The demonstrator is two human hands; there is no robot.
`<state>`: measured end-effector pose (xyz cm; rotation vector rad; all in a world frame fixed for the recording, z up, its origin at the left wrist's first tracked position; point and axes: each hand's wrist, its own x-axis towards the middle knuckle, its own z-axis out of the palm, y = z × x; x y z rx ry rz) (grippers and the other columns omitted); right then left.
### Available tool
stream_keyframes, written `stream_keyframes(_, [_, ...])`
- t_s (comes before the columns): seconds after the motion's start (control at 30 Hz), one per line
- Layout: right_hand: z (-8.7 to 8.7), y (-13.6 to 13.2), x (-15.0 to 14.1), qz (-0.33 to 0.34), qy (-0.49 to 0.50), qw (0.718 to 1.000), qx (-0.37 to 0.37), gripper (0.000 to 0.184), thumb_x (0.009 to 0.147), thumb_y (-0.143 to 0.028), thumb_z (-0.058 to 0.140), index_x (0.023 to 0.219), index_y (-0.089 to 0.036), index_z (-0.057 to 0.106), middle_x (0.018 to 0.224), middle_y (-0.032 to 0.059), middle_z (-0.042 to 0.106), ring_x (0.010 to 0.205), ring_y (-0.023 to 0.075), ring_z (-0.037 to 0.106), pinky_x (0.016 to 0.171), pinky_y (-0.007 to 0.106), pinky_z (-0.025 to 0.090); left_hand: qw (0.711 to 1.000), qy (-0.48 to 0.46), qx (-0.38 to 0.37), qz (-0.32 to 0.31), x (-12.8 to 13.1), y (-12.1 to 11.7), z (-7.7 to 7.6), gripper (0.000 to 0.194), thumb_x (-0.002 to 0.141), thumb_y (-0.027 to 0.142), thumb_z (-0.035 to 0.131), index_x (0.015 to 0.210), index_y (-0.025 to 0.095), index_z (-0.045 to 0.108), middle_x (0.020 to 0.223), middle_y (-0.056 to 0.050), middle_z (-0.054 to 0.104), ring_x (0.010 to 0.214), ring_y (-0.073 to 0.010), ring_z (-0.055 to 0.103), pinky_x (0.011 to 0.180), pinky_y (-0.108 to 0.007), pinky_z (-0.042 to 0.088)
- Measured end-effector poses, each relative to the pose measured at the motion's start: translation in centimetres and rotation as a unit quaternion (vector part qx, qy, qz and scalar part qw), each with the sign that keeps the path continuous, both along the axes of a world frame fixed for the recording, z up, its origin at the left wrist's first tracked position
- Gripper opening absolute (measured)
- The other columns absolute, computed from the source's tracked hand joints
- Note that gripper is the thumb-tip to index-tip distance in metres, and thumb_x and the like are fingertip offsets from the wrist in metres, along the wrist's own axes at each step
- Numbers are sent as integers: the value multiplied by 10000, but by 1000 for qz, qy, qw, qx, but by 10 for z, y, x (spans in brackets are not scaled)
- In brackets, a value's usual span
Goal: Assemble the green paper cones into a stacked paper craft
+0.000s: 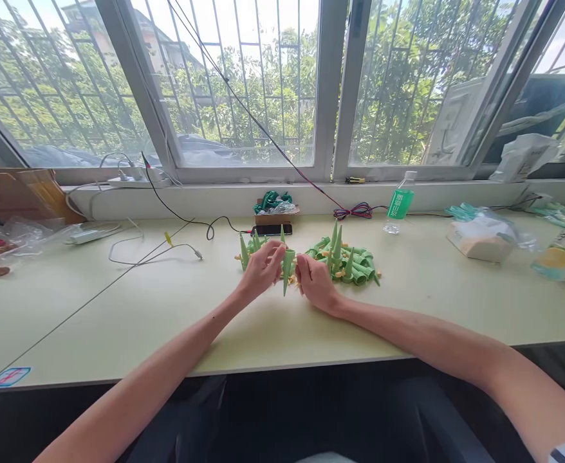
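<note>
A hollow green plastic cone (287, 269) hangs tip down in the fingers of my left hand (260, 269), its wide open end facing up. Close to its right side is my right hand (317, 281), fingers curled together. What they pinch, if anything, is too small to tell. Beyond my right hand lies a pile of green cones (360, 267), with a few standing upright and small yellow pieces mixed in. More green cones (244, 252) stand behind my left hand, partly hidden by it.
Behind the cones lie a black phone (273, 229) on a cable and a small box (277, 212) of green and silver wrappers. A bottle (399, 202) with a green label stands back right, and a tissue pack (482, 238) farther right. Loose cables (157, 254) cross the left side.
</note>
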<state>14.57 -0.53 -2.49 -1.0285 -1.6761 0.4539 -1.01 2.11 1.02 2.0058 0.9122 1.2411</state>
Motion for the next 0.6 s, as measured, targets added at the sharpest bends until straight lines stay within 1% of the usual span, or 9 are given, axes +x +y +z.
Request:
stream_keyframes(0.07, [0, 0, 0, -6, 3, 1000, 6, 452, 1011, -485, 227, 700, -214, 410, 558, -24, 483, 444, 96, 454, 486, 232, 339, 1000, -22, -7, 14, 0, 1, 1, 436, 933, 552, 418, 754, 175, 543, 469, 40, 484, 364, -82, 454, 374, -191, 356])
stream_keyframes(0.13, [0, -1, 0, -13, 6, 1000, 12, 446, 1014, -481, 219, 712, -214, 411, 558, -24, 487, 450, 97, 460, 494, 230, 345, 999, -26, -25, 13, -1, 0, 4, 566, 929, 584, 394, 551, 168, 466, 416, 20, 458, 336, -74, 416, 365, -202, 336])
stream_keyframes(0.17, [0, -1, 1, -14, 4, 1000, 13, 443, 1014, -478, 220, 715, -215, 413, 555, -23, 489, 453, 99, 463, 498, 229, 349, 999, -19, -45, 2, -2, 0, 5, 625, 923, 606, 383, 480, 168, 429, 390, 10, 442, 322, -72, 396, 357, -208, 324])
stream_keyframes(0.23, [0, -1, 1, -14, -5, 1000, 15, 442, 1015, -471, 224, 711, -215, 417, 548, -20, 491, 460, 102, 467, 506, 230, 353, 993, 5, -113, -41, -3, -1, 8, 699, 904, 660, 350, 411, 169, 420, 358, -8, 424, 307, -77, 385, 337, -214, 308])
stream_keyframes(0.3, [0, -2, 2, -10, -13, 1000, 17, 440, 1015, -464, 231, 702, -214, 414, 545, -18, 491, 467, 104, 469, 510, 231, 356, 976, 27, -195, -93, -4, -2, 10, 741, 886, 706, 308, 408, 162, 470, 371, -31, 458, 312, -91, 410, 325, -217, 314])
stream_keyframes(0.37, [0, -2, 2, -7, -11, 1000, 18, 442, 1014, -463, 235, 690, -214, 403, 548, -18, 490, 471, 102, 466, 509, 230, 355, 958, 36, -253, -131, -5, -2, 10, 769, 876, 731, 274, 438, 151, 525, 412, -61, 525, 315, -99, 429, 321, -221, 330])
stream_keyframes(0.5, [-2, -1, 3, 3, 0, 1000, 18, 448, 1012, -472, 236, 679, -213, 388, 560, -21, 482, 470, 95, 453, 499, 226, 353, 939, 29, -294, -176, -9, -1, 10, 775, 881, 724, 269, 495, 132, 585, 518, -117, 635, 308, -93, 440, 336, -231, 362])
stream_keyframes(0.6, [-4, 1, 4, 8, 17, 1000, 19, 453, 1008, -493, 235, 685, -213, 384, 570, -23, 477, 468, 90, 441, 489, 224, 348, 924, 28, -315, -215, -11, -1, 12, 756, 896, 701, 279, 587, 118, 651, 676, -157, 704, 356, -98, 493, 378, -238, 409])
